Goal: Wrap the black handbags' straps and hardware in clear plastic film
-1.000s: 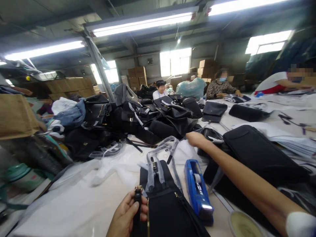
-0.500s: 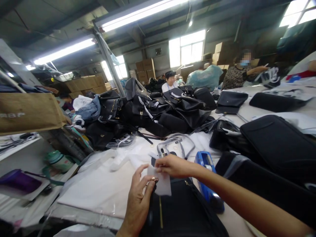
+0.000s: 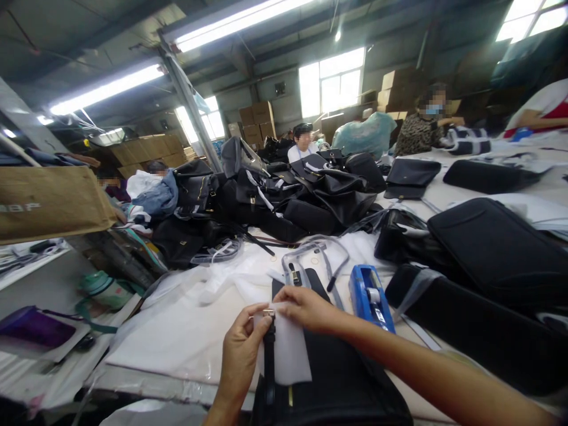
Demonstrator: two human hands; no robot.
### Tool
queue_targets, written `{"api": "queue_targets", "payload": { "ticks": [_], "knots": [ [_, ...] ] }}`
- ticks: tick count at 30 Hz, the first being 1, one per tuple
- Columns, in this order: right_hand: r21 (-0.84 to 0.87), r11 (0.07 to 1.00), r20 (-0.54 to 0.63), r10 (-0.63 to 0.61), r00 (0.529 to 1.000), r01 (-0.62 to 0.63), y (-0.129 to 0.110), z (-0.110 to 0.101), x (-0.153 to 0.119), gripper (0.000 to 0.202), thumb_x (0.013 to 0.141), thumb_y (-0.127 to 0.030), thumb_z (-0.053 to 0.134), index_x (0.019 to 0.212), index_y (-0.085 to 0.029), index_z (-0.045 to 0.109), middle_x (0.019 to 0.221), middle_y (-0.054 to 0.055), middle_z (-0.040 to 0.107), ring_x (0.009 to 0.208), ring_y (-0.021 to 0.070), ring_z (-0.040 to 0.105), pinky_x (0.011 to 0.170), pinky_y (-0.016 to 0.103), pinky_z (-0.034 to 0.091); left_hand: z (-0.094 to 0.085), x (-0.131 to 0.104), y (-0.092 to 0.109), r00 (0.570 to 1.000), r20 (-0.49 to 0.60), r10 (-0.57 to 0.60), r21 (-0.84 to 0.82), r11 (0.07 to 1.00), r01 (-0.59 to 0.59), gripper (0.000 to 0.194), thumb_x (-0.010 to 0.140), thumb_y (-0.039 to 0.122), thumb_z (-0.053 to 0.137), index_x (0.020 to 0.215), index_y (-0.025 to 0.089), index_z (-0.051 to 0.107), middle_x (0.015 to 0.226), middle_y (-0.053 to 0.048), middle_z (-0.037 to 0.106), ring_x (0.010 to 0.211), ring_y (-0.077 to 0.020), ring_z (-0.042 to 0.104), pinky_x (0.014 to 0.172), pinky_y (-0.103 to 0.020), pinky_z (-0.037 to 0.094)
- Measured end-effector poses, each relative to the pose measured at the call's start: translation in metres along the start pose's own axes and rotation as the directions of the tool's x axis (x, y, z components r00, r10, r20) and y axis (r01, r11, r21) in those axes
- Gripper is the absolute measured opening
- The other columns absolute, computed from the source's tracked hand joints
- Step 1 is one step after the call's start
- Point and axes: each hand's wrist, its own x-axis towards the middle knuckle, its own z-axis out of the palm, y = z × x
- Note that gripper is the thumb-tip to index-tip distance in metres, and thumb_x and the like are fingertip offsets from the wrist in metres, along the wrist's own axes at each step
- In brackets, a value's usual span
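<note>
A black bag [image 3: 341, 378] lies at the front of the table, partly under my hands. My left hand [image 3: 244, 343] pinches the metal buckle [image 3: 268, 313] of a black strap [image 3: 269, 370], which runs down over the bag. A translucent white sheet [image 3: 291, 352] lies beside and partly behind the strap. My right hand [image 3: 304, 307] grips that sheet's upper edge, close to the buckle. Just beyond my hands, a second buckle [image 3: 294, 274] rests near the bag's far end.
A blue tape dispenser [image 3: 370, 296] stands right of the bag. Black bags [image 3: 497, 254] lie at the right, and a pile of them [image 3: 310, 195] fills the far side. White sheeting [image 3: 177, 331] covers the left. Several people sit beyond.
The buckle and strap now lie straighter over the bag, with more strap visible. The white sheet has shifted down beside it. My left hand has moved slightly left.
</note>
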Motion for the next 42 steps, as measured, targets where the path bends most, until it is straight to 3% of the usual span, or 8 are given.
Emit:
{"api": "queue_targets", "payload": {
  "ticks": [3,6,13,18,21,25,36,42],
  "knots": [
    [0.535,0.818,0.084,0.197,0.977,-0.211,0.010,0.002,-0.021,0.051,0.072,-0.025,0.069,0.120,-0.021,0.051,0.101,0.004,0.062,0.085,0.0170,0.060,0.071,0.029,0.047,0.003,0.002,0.000,0.997,-0.046,-0.057,-0.133,0.990,0.050,0.047,0.075,0.033,0.074,0.117,0.020,0.058,0.099,-0.005,0.072,0.099,-0.0200,0.066,0.087,-0.027,0.049],
    [0.695,0.673,0.118,0.239,0.964,-0.253,0.014,0.003,-0.033,0.046,0.066,-0.026,0.073,0.108,-0.017,0.056,0.098,0.005,0.063,0.087,0.0179,0.062,0.079,0.034,0.050,0.007,0.002,0.001,0.992,-0.045,-0.119,-0.256,0.961,0.104,0.054,0.073,0.031,0.076,0.121,0.020,0.055,0.105,-0.006,0.071,0.101,-0.0213,0.066,0.088,-0.029,0.049],
    [0.575,0.786,0.007,0.275,0.961,-0.229,0.011,0.021,-0.020,0.028,0.069,-0.028,0.065,0.092,-0.016,0.053,0.077,-0.001,0.059,0.068,0.0129,0.057,0.063,0.026,0.047,0.009,-0.013,0.002,0.954,0.210,-0.215,-0.433,0.854,0.288,0.038,0.084,0.026,0.066,0.119,0.013,0.061,0.111,-0.012,0.071,0.111,-0.0278,0.061,0.095,-0.038,0.048],
    [0.402,0.905,-0.067,0.178,0.982,-0.137,0.011,0.031,-0.005,0.013,0.074,-0.017,0.054,0.087,-0.015,0.052,0.068,-0.003,0.054,0.057,0.0096,0.047,0.052,0.021,0.035,-0.002,-0.022,-0.006,0.923,0.241,-0.300,-0.611,0.692,0.385,0.040,0.091,0.030,0.056,0.128,0.018,0.056,0.119,-0.011,0.068,0.114,-0.0276,0.060,0.101,-0.042,0.045],
    [0.151,0.987,-0.172,0.090,0.981,-0.064,0.010,0.033,-0.001,0.011,0.077,-0.016,0.052,0.087,-0.015,0.056,0.068,-0.002,0.053,0.059,0.0109,0.046,0.053,0.022,0.033,-0.007,-0.024,-0.008,0.888,0.278,-0.367,-0.648,0.611,0.456,0.042,0.090,0.036,0.055,0.128,0.016,0.057,0.118,-0.013,0.069,0.114,-0.0291,0.061,0.104,-0.045,0.043],
    [-0.127,0.992,-0.251,-0.049,0.967,0.017,0.009,0.037,-0.001,0.012,0.080,-0.016,0.051,0.089,-0.015,0.060,0.067,-0.002,0.052,0.064,0.0127,0.049,0.057,0.024,0.033,-0.006,-0.026,-0.004,0.879,0.225,-0.420,-0.663,0.595,0.454,0.048,0.086,0.037,0.061,0.129,0.014,0.056,0.117,-0.015,0.069,0.113,-0.0310,0.062,0.105,-0.047,0.042],
    [-0.134,0.991,-0.261,-0.021,0.965,-0.015,0.005,0.045,-0.002,0.004,0.082,-0.017,0.051,0.084,-0.017,0.055,0.065,-0.003,0.046,0.061,0.0122,0.045,0.054,0.023,0.030,0.005,-0.020,0.004,0.836,0.130,-0.533,-0.631,0.606,0.484,0.060,0.077,0.033,0.074,0.131,0.017,0.054,0.108,-0.014,0.073,0.101,-0.0330,0.068,0.097,-0.049,0.049],
    [-0.124,0.992,-0.293,-0.034,0.956,-0.003,0.008,0.047,-0.005,0.004,0.083,-0.017,0.050,0.084,-0.017,0.054,0.063,-0.004,0.046,0.060,0.0125,0.046,0.055,0.023,0.031,0.015,-0.018,0.006,0.851,0.057,-0.522,-0.639,0.636,0.433,0.058,0.077,0.025,0.072,0.132,0.018,0.053,0.113,-0.013,0.071,0.106,-0.0313,0.066,0.099,-0.046,0.049]
  ]
}}
